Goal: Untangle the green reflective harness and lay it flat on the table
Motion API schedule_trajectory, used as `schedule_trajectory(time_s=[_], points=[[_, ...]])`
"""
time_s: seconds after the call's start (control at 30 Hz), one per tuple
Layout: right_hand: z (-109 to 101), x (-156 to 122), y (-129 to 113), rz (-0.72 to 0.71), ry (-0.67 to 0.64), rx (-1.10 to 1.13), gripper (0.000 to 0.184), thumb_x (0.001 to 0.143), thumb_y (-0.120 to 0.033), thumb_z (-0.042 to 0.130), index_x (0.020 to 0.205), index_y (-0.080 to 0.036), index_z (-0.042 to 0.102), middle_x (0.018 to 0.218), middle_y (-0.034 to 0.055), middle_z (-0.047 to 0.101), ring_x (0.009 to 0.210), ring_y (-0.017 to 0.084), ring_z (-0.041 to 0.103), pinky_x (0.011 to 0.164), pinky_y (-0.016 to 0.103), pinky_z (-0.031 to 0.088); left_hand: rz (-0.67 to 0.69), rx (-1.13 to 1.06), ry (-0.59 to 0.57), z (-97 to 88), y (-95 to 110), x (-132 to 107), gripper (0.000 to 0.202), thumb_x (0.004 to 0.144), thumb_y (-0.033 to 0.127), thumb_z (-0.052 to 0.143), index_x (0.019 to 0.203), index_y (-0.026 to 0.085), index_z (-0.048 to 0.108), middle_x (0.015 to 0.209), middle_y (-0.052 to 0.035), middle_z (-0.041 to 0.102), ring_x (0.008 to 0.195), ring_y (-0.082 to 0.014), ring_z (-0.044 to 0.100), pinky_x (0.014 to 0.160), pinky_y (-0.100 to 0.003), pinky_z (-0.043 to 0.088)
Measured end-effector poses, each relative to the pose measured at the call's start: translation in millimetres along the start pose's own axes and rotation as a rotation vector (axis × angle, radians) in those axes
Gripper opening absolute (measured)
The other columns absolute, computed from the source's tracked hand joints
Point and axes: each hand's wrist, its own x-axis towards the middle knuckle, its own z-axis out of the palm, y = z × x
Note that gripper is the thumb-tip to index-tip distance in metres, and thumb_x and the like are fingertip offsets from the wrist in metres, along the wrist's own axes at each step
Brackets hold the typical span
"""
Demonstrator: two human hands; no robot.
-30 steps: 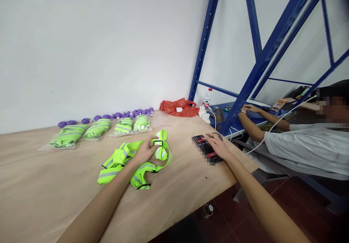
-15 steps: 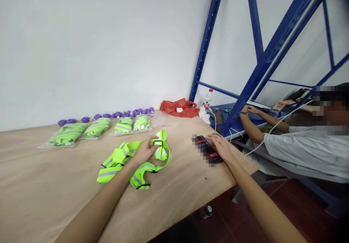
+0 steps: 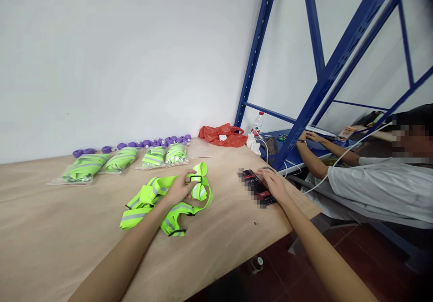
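Note:
My left hand (image 3: pixel 180 188) pinches a neon-yellow reflective strap (image 3: pixel 176 210) beside a black slide buckle (image 3: pixel 195 178). The rest of the strap, with grey stripes and more black buckles, lies in loose loops on the table around and under that hand. To the right, my right hand (image 3: pixel 275 183) lies at the right side of a black smartphone (image 3: pixel 256 183), fingers stretched out toward its top edge. The phone lies flat with a timer on its screen, and part of it is pixelated. Whether the fingertips press on the screen I cannot tell.
Plastic bags of folded yellow straps (image 3: pixel 86 167) lie behind, with several purple items (image 3: pixel 107 149) along the wall. A red plastic bag (image 3: pixel 223 135) is at the back. Blue rack posts (image 3: pixel 259 53) and a seated co-worker (image 3: pixel 379 180) are right. The table edge (image 3: pixel 237 266) is near.

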Motion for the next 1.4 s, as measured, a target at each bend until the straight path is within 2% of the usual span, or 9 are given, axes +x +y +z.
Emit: schedule_trajectory(time_s=[0.47, 0.83, 1.07, 1.3, 1.4], points=[[1.2, -0.9, 3.4, 0.033, 0.002, 0.032, 0.055, 0.090, -0.068, 0.047, 0.095, -0.023, 0.080, 0.119, 0.0122, 0.070, 0.115, 0.030, 0.062, 0.103, 0.049, 0.048, 0.001, 0.010, 0.002, 0.0, 0.8, -0.2, 0.053, 0.080, 0.049, 0.066, 0.121, 0.019, 0.052, 0.056, 0.0102, 0.047, 0.039, -0.0132, 0.054, 0.037, -0.020, 0.037], [0.4, -0.9, -3.7, 0.019, -0.003, 0.037, 0.058, 0.090, -0.068, 0.046, 0.094, -0.023, 0.081, 0.115, 0.0128, 0.071, 0.112, 0.030, 0.063, 0.104, 0.048, 0.046, -0.007, 0.012, -0.003, 0.5, -1.0, 0.4, 0.051, 0.081, 0.047, 0.065, 0.122, 0.019, 0.051, 0.063, 0.0076, 0.054, 0.039, -0.0116, 0.053, 0.037, -0.020, 0.037], [0.8, -1.0, -1.6, 0.026, 0.007, 0.036, 0.055, 0.091, -0.066, 0.046, 0.093, -0.023, 0.080, 0.116, 0.0115, 0.071, 0.113, 0.029, 0.063, 0.102, 0.047, 0.048, -0.016, -0.001, 0.006, 0.8, 0.4, -0.1, 0.053, 0.079, 0.050, 0.068, 0.120, 0.020, 0.052, 0.060, 0.0086, 0.053, 0.038, -0.0108, 0.052, 0.037, -0.019, 0.037], [0.2, -0.8, -0.7, -0.041, -0.010, 0.031, 0.040, 0.085, -0.060, 0.062, 0.093, -0.025, 0.079, 0.111, 0.0106, 0.073, 0.111, 0.029, 0.064, 0.105, 0.049, 0.046, -0.011, 0.016, 0.001, 0.5, 2.9, -1.3, 0.053, 0.080, 0.051, 0.067, 0.120, 0.020, 0.052, 0.057, 0.0090, 0.051, 0.040, -0.0121, 0.053, 0.038, -0.020, 0.038], [0.5, -0.4, 0.8, -0.047, -0.013, 0.037, 0.039, 0.084, -0.060, 0.064, 0.094, -0.025, 0.079, 0.112, 0.0108, 0.073, 0.112, 0.029, 0.064, 0.104, 0.049, 0.046, -0.017, 0.021, 0.001, 0.8, 3.4, -1.3, 0.054, 0.080, 0.051, 0.067, 0.121, 0.019, 0.051, 0.056, 0.0090, 0.051, 0.040, -0.0124, 0.053, 0.038, -0.020, 0.038]])
